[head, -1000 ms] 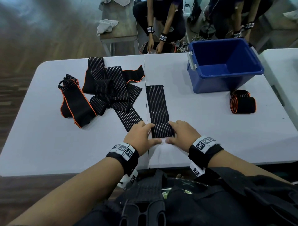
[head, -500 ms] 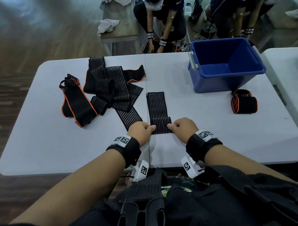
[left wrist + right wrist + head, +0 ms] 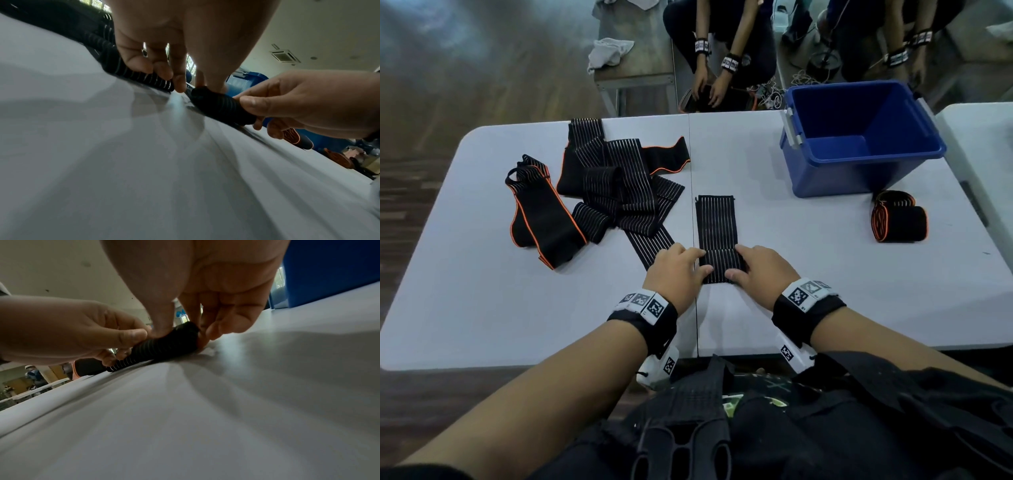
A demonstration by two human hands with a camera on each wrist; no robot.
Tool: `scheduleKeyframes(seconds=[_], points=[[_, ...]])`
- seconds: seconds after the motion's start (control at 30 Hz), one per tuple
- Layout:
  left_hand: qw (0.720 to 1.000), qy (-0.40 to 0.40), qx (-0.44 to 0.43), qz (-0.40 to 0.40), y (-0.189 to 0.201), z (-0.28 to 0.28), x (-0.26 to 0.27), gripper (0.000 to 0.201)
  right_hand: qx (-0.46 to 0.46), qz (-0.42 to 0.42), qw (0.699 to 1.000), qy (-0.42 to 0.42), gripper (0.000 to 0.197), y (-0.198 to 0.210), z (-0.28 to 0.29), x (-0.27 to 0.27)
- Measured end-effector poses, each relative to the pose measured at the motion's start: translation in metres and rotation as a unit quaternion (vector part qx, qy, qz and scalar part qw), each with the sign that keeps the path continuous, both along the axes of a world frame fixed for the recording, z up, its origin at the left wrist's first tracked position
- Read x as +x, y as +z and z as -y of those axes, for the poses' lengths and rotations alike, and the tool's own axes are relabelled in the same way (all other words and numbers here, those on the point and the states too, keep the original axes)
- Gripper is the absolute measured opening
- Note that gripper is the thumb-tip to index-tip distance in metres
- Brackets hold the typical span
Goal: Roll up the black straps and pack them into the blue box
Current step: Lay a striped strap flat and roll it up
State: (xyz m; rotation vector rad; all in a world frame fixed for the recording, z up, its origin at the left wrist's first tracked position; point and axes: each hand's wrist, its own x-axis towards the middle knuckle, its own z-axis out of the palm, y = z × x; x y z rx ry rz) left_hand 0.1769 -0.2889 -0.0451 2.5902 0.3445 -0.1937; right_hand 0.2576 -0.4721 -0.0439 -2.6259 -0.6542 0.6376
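Note:
A black strap with thin white stripes (image 3: 717,222) lies flat on the white table (image 3: 808,260), its near end wound into a small roll (image 3: 720,265) (image 3: 222,107) (image 3: 164,344). My left hand (image 3: 681,270) (image 3: 185,76) pinches the roll's left end between fingers and thumb. My right hand (image 3: 760,269) (image 3: 195,331) pinches its right end the same way. A heap of loose black straps (image 3: 613,185), some edged in orange, lies at the left. The blue box (image 3: 859,137) stands open at the back right. Beside it lies a rolled strap with orange edging (image 3: 899,221).
A second white table (image 3: 983,144) adjoins on the right. Behind the table, people crouch on the floor by a bench (image 3: 637,68) with a grey cloth (image 3: 607,53) on it. The near table edge runs just under my wrists.
The roll has grown and moved away from me along the strap, so the flat part is shorter. Both hands have travelled forward with it.

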Motion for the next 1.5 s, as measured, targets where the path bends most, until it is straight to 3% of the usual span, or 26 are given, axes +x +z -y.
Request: scheduleKeyframes(seconds=[0.1,0.17,0.27,0.37,0.53,0.63,0.73,0.8,0.93,1.07,1.2,1.37,1.43,1.5], points=[[0.999,-0.034,0.008,-0.036,-0.002,-0.008,-0.001,0.080,-0.017,-0.003,0.999,0.029,0.054,0.000,0.004,0.002],[0.998,-0.018,-0.011,-0.059,-0.003,-0.011,0.002,0.069,0.017,-0.032,0.999,-0.005,0.045,0.002,0.004,0.005],[0.996,0.024,-0.041,-0.072,-0.002,-0.010,0.012,0.038,0.085,-0.058,0.990,-0.092,0.007,0.003,0.000,0.009],[0.994,0.027,-0.030,-0.106,0.002,-0.004,0.018,0.035,0.063,-0.057,0.988,-0.128,0.034,0.003,-0.003,0.013],[0.989,0.020,-0.003,-0.144,0.008,0.002,0.024,0.043,-0.003,-0.041,0.990,-0.134,0.054,0.009,-0.015,0.012],[0.986,0.036,-0.007,-0.165,0.011,0.003,0.031,0.046,-0.007,-0.042,0.986,-0.164,0.049,0.011,-0.020,0.013],[0.987,0.060,0.017,-0.148,0.015,0.002,0.034,0.045,0.016,-0.051,0.982,-0.183,0.021,0.016,-0.027,0.012],[0.990,0.088,-0.004,-0.109,0.018,0.001,0.033,0.034,0.031,-0.072,0.975,-0.207,0.014,0.019,-0.030,0.013],[0.997,0.051,0.016,-0.055,0.022,0.000,0.032,0.030,0.082,-0.149,0.954,-0.248,0.037,0.016,-0.030,0.014],[0.997,0.026,0.028,-0.061,0.020,-0.002,0.030,0.029,0.145,-0.203,0.928,-0.278,0.023,0.019,-0.030,0.013],[0.998,0.021,0.028,-0.043,0.017,-0.006,0.023,0.027,0.192,-0.216,0.920,-0.264,0.035,0.020,-0.028,0.011],[0.999,0.023,0.029,-0.010,0.015,-0.011,0.014,0.028,0.280,-0.216,0.896,-0.267,0.030,0.020,-0.034,0.002],[0.999,0.026,0.019,0.015,0.014,-0.012,0.010,0.036,0.319,-0.230,0.886,-0.246,0.036,0.020,-0.036,-0.001],[0.999,0.029,0.010,0.034,0.014,-0.013,0.008,0.057,0.335,-0.230,0.892,-0.200,0.048,0.022,-0.036,-0.001]])
